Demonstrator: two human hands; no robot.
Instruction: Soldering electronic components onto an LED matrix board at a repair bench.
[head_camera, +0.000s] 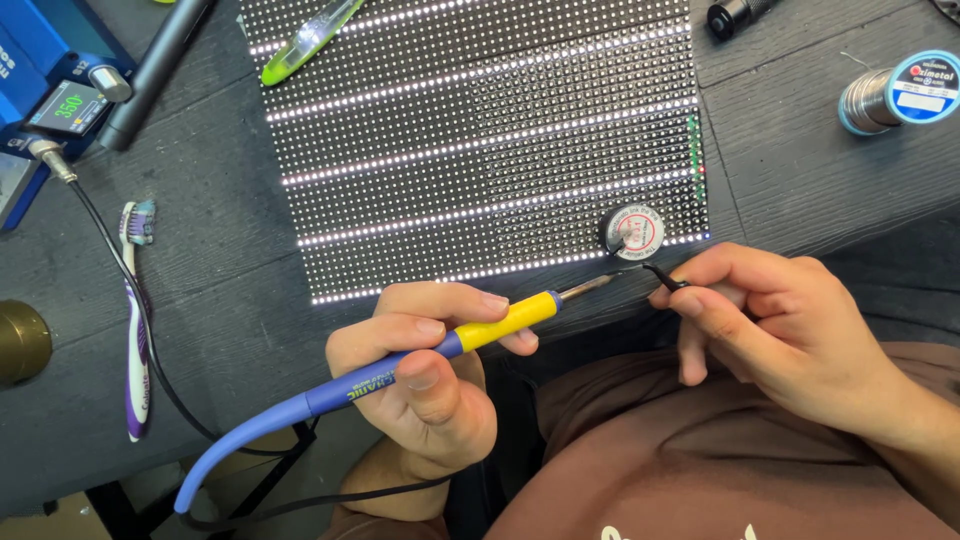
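My left hand grips a soldering iron with a blue and yellow handle; its metal tip points right toward the near edge of a large LED matrix panel lying on the dark table. Several rows of the panel glow white. My right hand pinches black tweezers, whose tip sits just right of the iron's tip at the panel's near right corner. A small round tin rests on the panel just above both tips.
A blue soldering station with a lit display stands at far left, its cable running to the iron. A white and purple toothbrush lies left of the panel. A solder spool sits at upper right, a green tool on the panel's top.
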